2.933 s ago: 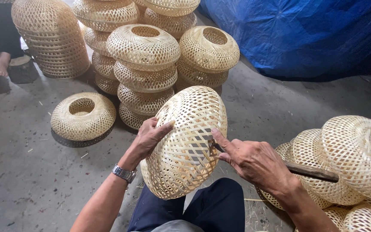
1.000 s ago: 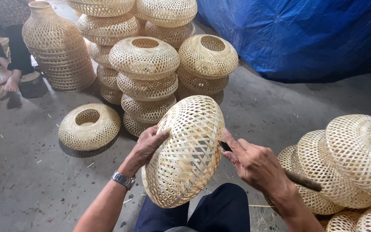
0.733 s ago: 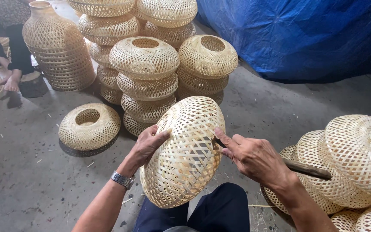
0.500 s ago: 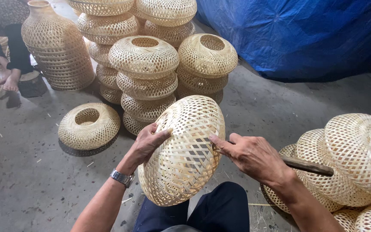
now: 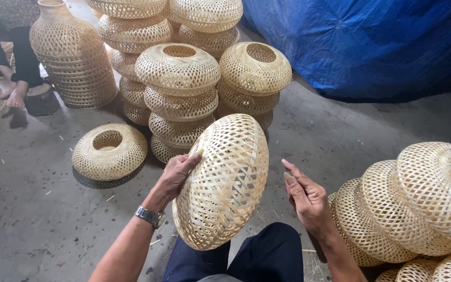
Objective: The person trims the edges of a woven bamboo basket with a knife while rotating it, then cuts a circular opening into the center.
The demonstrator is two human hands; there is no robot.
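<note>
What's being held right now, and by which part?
The left hand holds the woven bamboo shade by its upper left rim. The right hand is off it, fingers curled.

Place: a basket-weaving workshop, with the work done low over a bare floor.
Floor: grey concrete floor [image 5: 37, 219], stained and scattered with thin bamboo slivers.
Stock, far: stacks of woven bamboo shades [image 5: 178, 99], round and flattened with a hole on top, piled several high.
Stock, right: a leaning row of the same shades [image 5: 413, 209], lying on their sides, each against the next.
Loose piece: one single shade [image 5: 109, 151] alone on the floor at the left.
Other ware: a tall woven vase shape [image 5: 71, 57] at the far left.
Cover: a blue tarpaulin [image 5: 371, 42] over something bulky at the far right.
Company: another person's bare feet [image 5: 14, 94] at the far left.
</note>
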